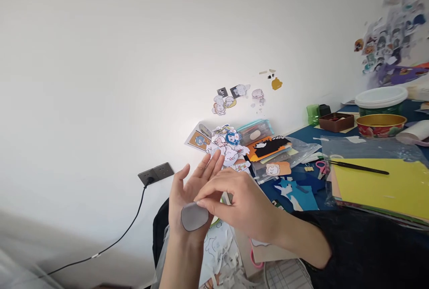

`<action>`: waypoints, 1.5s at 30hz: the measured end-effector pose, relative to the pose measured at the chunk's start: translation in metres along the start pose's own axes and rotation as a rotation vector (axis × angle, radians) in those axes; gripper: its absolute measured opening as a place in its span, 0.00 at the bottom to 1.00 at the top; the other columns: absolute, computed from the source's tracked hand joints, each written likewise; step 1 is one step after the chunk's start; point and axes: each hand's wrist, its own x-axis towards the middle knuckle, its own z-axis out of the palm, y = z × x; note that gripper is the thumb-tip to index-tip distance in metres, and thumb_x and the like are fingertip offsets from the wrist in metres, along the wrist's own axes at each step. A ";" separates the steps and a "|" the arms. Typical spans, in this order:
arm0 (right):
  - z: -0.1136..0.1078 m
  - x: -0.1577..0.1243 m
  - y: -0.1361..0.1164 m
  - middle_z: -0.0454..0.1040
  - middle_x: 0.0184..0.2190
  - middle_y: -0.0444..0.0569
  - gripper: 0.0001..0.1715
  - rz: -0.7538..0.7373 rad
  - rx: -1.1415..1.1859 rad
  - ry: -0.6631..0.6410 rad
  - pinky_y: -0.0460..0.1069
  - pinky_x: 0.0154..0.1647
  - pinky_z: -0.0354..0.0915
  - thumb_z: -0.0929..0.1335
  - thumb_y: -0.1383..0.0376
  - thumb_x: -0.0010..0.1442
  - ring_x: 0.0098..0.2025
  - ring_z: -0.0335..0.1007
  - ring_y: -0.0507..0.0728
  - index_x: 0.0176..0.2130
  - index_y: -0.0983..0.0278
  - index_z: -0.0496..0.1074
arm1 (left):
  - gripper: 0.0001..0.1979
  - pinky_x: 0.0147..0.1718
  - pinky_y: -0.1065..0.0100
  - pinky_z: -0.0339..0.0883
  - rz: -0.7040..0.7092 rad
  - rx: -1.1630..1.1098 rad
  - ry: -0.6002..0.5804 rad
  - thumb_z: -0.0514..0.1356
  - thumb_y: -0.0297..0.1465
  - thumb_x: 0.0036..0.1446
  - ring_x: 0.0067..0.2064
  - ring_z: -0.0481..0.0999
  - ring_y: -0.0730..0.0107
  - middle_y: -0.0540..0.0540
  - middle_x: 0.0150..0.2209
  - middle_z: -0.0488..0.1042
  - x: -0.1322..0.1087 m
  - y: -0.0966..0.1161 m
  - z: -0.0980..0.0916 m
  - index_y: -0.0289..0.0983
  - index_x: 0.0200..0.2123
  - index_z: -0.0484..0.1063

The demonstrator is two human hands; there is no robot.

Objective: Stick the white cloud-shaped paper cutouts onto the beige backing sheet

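Observation:
A rounded grey paper cutout with a dark outline (194, 217) lies against the lower palm and wrist of my left hand (191, 186). That hand is palm up with its fingers stretched out. Thumb and forefinger of my right hand (234, 199) pinch the cutout's top edge, and the hand passes over part of the left palm. Behind my fingertips is a pile of cut-out cartoon stickers (231, 155).
A black-plugged wall socket (156, 173) is at left. The blue table holds yellow paper (385, 186), black tweezers (362, 167), pink scissors (321, 168), a red-gold tin (381, 126) and a lidded tub (381, 98). Paper scraps (226, 257) lie below my hands.

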 end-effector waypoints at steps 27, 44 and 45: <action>-0.067 0.014 -0.003 0.76 0.31 0.42 0.05 0.109 -0.171 -0.039 0.48 0.35 0.63 0.67 0.63 0.56 0.36 0.70 0.54 0.31 0.60 0.73 | 0.09 0.33 0.72 0.64 0.319 0.919 0.018 0.66 0.36 0.47 0.32 0.73 0.70 0.49 0.28 0.75 -0.010 -0.009 0.000 0.36 0.27 0.72; -0.035 0.016 0.021 0.65 0.56 0.56 0.43 0.253 0.997 -0.380 0.58 0.60 0.49 0.47 0.41 0.61 0.59 0.58 0.60 0.54 0.65 0.66 | 0.17 0.22 0.75 0.57 0.182 0.796 0.064 0.66 0.39 0.42 0.20 0.64 0.77 0.52 0.17 0.67 -0.003 -0.033 0.006 0.34 0.18 0.65; -0.031 0.013 0.015 0.65 0.56 0.56 0.42 0.222 0.943 -0.388 0.58 0.59 0.49 0.47 0.42 0.61 0.59 0.58 0.60 0.54 0.64 0.66 | 0.17 0.22 0.75 0.56 0.181 0.803 0.063 0.66 0.40 0.41 0.20 0.63 0.78 0.52 0.16 0.66 -0.002 -0.032 0.004 0.34 0.17 0.65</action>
